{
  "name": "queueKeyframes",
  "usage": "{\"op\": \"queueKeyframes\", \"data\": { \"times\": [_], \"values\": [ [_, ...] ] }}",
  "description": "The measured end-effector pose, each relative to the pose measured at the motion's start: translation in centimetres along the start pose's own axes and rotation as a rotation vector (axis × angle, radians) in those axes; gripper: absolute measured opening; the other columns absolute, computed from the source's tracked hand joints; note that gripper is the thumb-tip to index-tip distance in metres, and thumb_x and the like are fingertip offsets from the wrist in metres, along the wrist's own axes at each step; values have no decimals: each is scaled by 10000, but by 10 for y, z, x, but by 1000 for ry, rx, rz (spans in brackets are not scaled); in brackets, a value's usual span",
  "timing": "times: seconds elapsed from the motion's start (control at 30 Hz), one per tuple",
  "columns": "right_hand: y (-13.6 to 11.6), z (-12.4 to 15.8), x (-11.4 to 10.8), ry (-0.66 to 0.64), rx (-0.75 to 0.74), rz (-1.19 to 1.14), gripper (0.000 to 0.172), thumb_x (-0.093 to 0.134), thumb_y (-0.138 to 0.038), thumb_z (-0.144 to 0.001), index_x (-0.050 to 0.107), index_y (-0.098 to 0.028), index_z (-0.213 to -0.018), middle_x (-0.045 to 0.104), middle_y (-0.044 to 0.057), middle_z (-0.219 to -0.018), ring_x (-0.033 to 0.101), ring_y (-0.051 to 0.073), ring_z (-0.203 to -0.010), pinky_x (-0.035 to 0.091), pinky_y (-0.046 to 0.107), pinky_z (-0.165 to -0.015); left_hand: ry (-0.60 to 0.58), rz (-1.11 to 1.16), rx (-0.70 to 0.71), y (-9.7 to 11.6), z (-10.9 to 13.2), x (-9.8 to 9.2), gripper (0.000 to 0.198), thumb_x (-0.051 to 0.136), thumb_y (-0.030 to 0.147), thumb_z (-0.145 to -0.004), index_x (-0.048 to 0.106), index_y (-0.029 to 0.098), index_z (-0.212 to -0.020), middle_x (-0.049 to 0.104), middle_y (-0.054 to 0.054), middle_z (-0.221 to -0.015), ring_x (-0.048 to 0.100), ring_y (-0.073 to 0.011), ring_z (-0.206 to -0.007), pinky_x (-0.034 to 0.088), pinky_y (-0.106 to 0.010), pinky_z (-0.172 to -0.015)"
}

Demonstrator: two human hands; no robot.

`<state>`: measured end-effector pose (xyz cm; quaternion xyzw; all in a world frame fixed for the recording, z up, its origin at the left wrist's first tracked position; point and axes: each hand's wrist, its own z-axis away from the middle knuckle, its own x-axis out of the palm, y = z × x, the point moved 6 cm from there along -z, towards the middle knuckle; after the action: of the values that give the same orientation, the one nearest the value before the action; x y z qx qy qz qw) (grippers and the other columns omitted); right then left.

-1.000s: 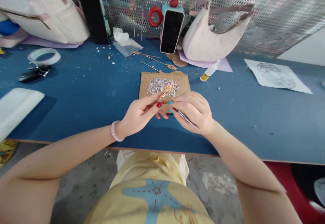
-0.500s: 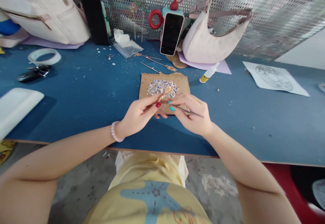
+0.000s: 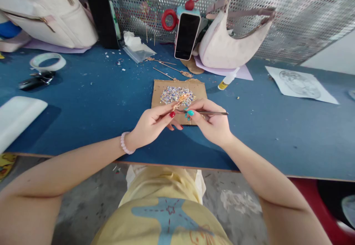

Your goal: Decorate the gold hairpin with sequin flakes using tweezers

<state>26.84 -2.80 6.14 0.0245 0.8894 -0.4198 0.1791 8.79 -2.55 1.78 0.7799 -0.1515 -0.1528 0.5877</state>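
My left hand (image 3: 151,124), with red nails and a pink bead bracelet on the wrist, pinches a gold hairpin (image 3: 183,98) between thumb and forefinger. The hairpin's openwork head points up and to the right, over a piece of cardboard (image 3: 201,89). Small, mixed-colour rhinestones (image 3: 169,94) lie heaped on that cardboard, beneath the hairpin. My right hand (image 3: 213,124), turquoise-nailed, is closed on slim metal tweezers (image 3: 216,113) held almost level. The tweezers' tip is close to the hairpin's lower end; whether they touch, or grip a stone, I cannot tell.
Beyond the cardboard lie more gold hairpins (image 3: 185,74). A glue bottle (image 3: 226,80) lies to the right, before a white handbag (image 3: 235,49). A phone (image 3: 188,34) leans upright at the back. Tape (image 3: 50,63) and a white box (image 3: 20,117) are left; a printed sheet (image 3: 301,86) is right.
The tweezers have swung from sloping down at the right to nearly level, as my right fingers rolled round them. My left hand and the hairpin have barely moved.
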Motion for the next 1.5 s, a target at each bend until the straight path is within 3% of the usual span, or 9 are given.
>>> {"op": "queueKeyframes", "data": {
  "times": [0.17,0.33,0.5,0.63,0.77,0.87,1.23,1.5],
  "values": [
    [4,0,-1,8,19,-68,194,731,-392,-1066,769,-229,-967,773,-3,-847,704,116,-738,568,238,-675,-11,0,-19,4,0,1,623,661,648,-1064,738,167,-1451,843,-173,-1264,872,-230,-813,709,-259,-645],
    [-11,1,-3,25,-157,49,74,715,-246,-1054,753,-243,-991,792,4,-885,750,138,-795,607,276,-736,-6,10,-6,4,2,1,610,667,643,-1063,739,182,-1455,833,-175,-1297,876,-240,-836,710,-263,-644],
    [-21,2,0,21,-235,179,124,679,-147,-1021,735,-249,-979,787,0,-865,749,148,-786,613,302,-740,11,29,28,1,1,1,601,697,642,-1046,744,206,-1457,859,-142,-1203,867,-223,-789,713,-272,-648],
    [-9,1,0,17,-67,104,120,702,-272,-1048,739,-231,-942,792,8,-862,733,138,-765,593,285,-702,9,30,36,0,-1,0,571,691,619,-1058,757,200,-1440,872,-123,-1066,861,-221,-766,705,-264,-636],
    [5,1,2,20,139,-50,372,718,-571,-1043,744,-220,-924,770,16,-841,697,131,-740,573,281,-672,0,24,34,2,-1,0,543,683,595,-1072,765,195,-1430,870,-111,-1000,858,-212,-758,706,-257,-648],
    [10,0,4,14,239,-157,483,749,-691,-978,728,-217,-888,732,1,-785,672,123,-706,569,274,-651,-2,25,29,4,-1,1,543,680,592,-1074,770,186,-1423,867,-107,-975,859,-209,-760,704,-248,-648],
    [30,-1,9,13,382,-457,473,881,-675,-870,725,-231,-834,741,-12,-763,716,144,-735,592,295,-704,10,46,5,3,0,1,498,711,570,-1060,790,190,-1371,857,-148,-1230,858,-198,-757,705,-249,-637],
    [32,-1,11,29,418,-522,479,919,-671,-829,732,-232,-849,728,-23,-786,698,143,-752,593,302,-747,0,65,-1,4,0,1,536,719,597,-1047,777,193,-1394,861,-145,-1219,871,-226,-806,713,-263,-658]
  ]
}}
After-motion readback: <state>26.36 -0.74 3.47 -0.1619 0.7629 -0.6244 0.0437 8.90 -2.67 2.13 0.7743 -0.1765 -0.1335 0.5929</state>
